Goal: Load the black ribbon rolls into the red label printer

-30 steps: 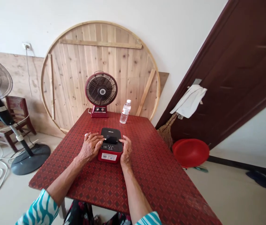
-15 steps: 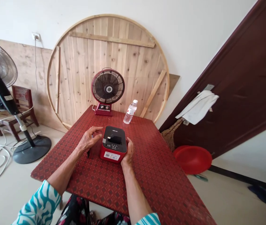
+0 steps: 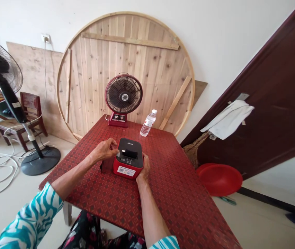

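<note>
A red and black box-shaped device (image 3: 129,157), like a small receipt printer, sits on the patterned red table (image 3: 178,186). A black slot is in its top; a white label with a square code is on its front. My right hand (image 3: 143,169) grips its right side, fingers partly hidden behind it. At its upper left edge is my left hand (image 3: 107,149), fingers curled in and the thumb against a silvery tab on the top. Whether anything is pinched there is hidden. A small dark thing under the left hand is unclear.
Beyond the device stand a dark red table fan (image 3: 124,98) and a water bottle (image 3: 149,123). A round wooden tabletop (image 3: 90,76) leans on the wall. A floor fan (image 3: 12,97) stands left, a red basin (image 3: 219,179) right, near a towel (image 3: 229,119) on the door.
My left hand has moved right onto the device's left edge, and its fingers have curled from a looser, spread pose. My right hand keeps its hold. The view has shifted slightly left.
</note>
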Demonstrator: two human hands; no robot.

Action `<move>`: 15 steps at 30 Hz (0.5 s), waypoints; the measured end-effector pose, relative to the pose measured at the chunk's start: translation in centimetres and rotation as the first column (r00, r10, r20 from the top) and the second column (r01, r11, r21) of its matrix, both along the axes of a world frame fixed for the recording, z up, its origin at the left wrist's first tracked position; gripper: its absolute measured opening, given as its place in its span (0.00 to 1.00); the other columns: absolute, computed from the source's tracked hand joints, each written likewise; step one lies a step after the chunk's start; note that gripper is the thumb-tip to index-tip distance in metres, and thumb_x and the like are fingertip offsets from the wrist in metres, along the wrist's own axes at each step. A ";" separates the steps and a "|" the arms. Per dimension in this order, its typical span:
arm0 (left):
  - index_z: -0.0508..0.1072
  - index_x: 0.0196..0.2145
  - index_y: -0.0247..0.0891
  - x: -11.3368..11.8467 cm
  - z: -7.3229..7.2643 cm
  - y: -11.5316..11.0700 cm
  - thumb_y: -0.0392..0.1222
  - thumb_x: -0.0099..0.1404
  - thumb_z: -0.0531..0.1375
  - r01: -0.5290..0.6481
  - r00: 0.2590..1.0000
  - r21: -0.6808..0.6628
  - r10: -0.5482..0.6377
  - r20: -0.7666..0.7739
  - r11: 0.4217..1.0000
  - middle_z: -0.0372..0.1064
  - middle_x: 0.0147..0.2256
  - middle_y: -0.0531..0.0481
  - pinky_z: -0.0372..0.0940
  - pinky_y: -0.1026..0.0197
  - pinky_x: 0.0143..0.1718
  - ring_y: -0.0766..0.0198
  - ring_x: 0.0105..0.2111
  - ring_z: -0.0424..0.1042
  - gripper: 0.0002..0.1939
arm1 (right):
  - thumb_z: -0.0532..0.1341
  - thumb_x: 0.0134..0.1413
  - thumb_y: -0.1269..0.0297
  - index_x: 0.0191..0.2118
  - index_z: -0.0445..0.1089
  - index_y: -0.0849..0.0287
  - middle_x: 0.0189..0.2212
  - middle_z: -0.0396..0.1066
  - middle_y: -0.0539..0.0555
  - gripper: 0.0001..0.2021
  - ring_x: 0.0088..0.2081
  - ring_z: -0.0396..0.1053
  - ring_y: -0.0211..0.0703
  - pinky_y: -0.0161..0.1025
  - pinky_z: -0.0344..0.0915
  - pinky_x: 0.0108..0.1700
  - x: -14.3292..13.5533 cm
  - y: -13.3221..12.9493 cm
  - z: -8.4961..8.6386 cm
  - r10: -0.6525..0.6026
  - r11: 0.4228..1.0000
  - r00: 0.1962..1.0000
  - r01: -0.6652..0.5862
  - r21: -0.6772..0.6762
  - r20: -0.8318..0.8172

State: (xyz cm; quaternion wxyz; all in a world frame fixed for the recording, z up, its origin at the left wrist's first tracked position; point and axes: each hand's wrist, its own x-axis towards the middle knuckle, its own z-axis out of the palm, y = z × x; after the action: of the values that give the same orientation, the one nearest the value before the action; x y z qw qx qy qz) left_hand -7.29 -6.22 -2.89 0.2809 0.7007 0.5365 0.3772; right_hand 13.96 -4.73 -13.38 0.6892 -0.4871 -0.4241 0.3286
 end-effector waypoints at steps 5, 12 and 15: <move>0.67 0.29 0.38 0.6 0.5 -0.1 0.44 0.56 0.63 0.063 0.991 -0.309 -0.022 0.135 0.949 0.61 0.17 0.61 0.50 0.68 0.17 0.72 0.15 0.57 0.09 | 0.49 0.57 0.48 0.42 0.74 0.56 0.41 0.76 0.52 0.23 0.44 0.70 0.44 0.42 0.63 0.48 -0.1 -0.3 0.3 -0.005 1.000 1.000 0.004 -0.026 -0.009; 0.64 0.18 0.37 0.2 1.6 -0.6 0.58 0.50 0.67 0.227 0.959 -0.490 -0.104 0.265 0.842 0.53 0.10 0.61 0.38 0.68 0.14 0.76 0.11 0.47 0.23 | 0.49 0.57 0.46 0.44 0.74 0.58 0.41 0.76 0.54 0.25 0.43 0.70 0.45 0.41 0.64 0.46 -0.1 -0.2 0.2 0.012 0.998 1.000 -0.014 -0.058 -0.024; 0.65 0.19 0.37 0.0 2.0 -0.8 0.59 0.46 0.70 0.210 0.956 -0.518 -0.063 0.286 0.829 0.55 0.11 0.61 0.37 0.68 0.13 0.76 0.11 0.47 0.25 | 0.49 0.57 0.48 0.43 0.74 0.59 0.41 0.77 0.56 0.24 0.43 0.70 0.46 0.40 0.64 0.45 -0.3 -0.3 0.4 -0.023 0.998 0.999 0.024 -0.052 0.025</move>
State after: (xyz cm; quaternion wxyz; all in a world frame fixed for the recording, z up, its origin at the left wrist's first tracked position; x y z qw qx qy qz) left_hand -7.31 -7.02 -0.90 0.5612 0.5743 0.5283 0.2759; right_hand 13.69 -4.99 -12.93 0.6749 -0.5138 -0.4178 0.3255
